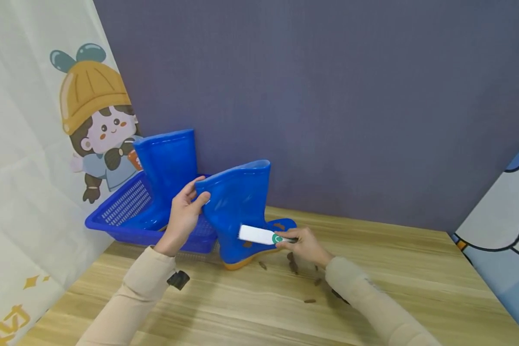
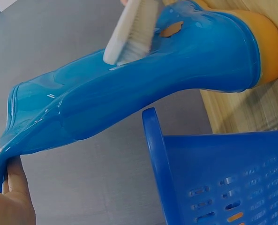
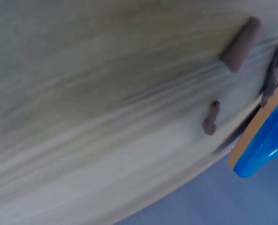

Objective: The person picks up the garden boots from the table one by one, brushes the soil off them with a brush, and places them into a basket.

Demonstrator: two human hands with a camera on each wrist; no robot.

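A blue rain boot with an orange sole stands on the wooden table, brown smudges on its foot part. My left hand pinches the rim of its shaft between thumb and fingers; the left wrist view shows the rim folded in that hand. In my right hand I grip a white brush by its handle, its bristles against the boot's side above the foot. One brown patch shows beside the brush in the left wrist view. Only a sliver of the right hand enters the right wrist view.
A second blue boot stands in a blue perforated basket on the left. Several brown crumbs lie on the table near the boot's sole. A grey panel rises behind the table.
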